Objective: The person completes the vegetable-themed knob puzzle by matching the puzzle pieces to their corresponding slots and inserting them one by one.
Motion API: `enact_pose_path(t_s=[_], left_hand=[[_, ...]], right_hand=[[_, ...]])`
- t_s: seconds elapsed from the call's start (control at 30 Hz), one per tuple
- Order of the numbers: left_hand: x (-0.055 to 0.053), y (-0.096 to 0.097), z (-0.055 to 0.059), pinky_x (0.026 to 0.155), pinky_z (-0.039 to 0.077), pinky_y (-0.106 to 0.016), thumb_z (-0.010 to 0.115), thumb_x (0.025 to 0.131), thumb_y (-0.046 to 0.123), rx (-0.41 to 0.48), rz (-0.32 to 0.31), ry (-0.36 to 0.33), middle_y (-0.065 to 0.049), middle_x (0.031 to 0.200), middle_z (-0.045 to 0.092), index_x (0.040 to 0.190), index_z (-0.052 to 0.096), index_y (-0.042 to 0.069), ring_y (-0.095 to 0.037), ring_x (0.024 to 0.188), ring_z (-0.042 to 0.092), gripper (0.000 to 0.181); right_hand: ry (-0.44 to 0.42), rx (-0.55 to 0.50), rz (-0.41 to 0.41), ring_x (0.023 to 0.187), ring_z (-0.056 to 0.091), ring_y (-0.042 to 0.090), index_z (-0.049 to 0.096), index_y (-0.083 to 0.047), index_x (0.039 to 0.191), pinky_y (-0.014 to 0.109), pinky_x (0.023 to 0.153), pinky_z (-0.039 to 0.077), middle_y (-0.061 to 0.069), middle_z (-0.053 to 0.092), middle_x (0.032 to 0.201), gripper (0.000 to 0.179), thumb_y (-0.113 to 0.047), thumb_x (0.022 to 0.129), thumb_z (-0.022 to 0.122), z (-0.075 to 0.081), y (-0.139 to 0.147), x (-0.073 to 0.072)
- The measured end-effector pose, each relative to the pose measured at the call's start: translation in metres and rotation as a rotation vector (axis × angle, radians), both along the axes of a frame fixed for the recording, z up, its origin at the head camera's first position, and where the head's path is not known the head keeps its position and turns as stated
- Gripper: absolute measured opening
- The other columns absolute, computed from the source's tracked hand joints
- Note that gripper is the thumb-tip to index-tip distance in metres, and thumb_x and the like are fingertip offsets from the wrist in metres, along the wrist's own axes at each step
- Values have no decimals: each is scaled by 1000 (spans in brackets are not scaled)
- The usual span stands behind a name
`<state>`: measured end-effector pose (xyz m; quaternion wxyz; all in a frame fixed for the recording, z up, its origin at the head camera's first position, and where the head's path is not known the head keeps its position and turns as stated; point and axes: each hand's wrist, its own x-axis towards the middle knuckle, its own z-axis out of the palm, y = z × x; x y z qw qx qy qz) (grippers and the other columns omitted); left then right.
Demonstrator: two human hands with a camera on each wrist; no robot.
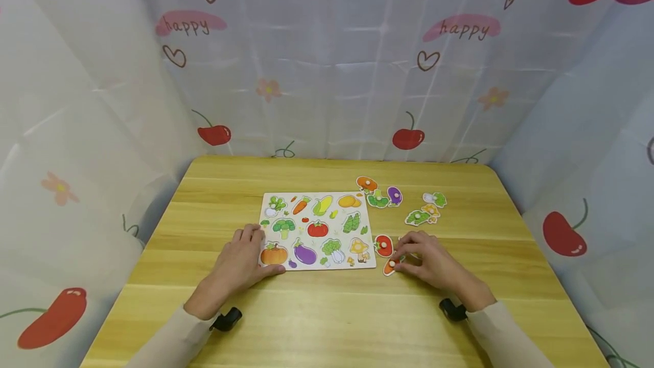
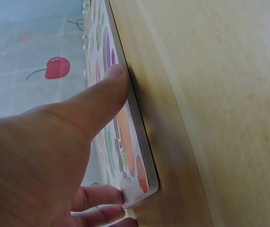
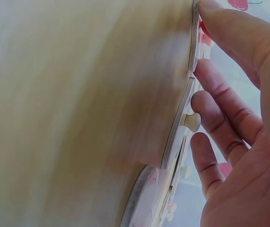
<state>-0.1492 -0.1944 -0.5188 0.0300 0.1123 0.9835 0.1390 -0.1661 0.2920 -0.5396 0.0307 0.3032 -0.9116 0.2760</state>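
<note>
A flat vegetable puzzle board (image 1: 334, 249) lies on the wooden table, printed with pictures such as a tomato and an eggplant. My left hand (image 1: 244, 257) rests at its near left corner; the thumb (image 2: 108, 90) presses the front edge and the other fingers touch the left side. Right of the board, my right hand (image 1: 429, 257) pinches a carrot puzzle piece (image 1: 389, 269) between thumb and index finger. A tomato piece (image 1: 383, 246) lies beside that hand. Under its other fingers sits a knobbed piece (image 3: 176, 137), whose picture is hidden.
Behind the right hand lie a pumpkin piece (image 1: 365, 183), a broccoli piece (image 1: 377, 201) and an eggplant piece (image 1: 394, 195). Farther right are a pea piece (image 1: 416, 218), a mushroom piece (image 1: 431, 210) and a cabbage piece (image 1: 438, 200). A printed curtain (image 1: 327, 124) hangs around the table.
</note>
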Motion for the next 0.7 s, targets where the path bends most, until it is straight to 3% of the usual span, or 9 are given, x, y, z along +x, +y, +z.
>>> enact_pose_path(t_s=[0.33,0.7], left_hand=[[-3,-1,0,110,61,-65,97,83,75,34,14,-13,-27,169,52,149,63,-7,-46,147,57,110],[-9,-11,0,121,56,-66,99,83,71,47,-10,-39,-27,179,48,153,61,-7,-48,154,54,111]], right_hand=[[22,-16,-8,117,67,19,91,-34,105,44,99,41,-5,78,120,20,-20,94,100,5,-2,1],[59,-16,7,115,70,20,91,-30,102,46,98,45,-4,78,120,13,-23,96,99,4,-3,2]])
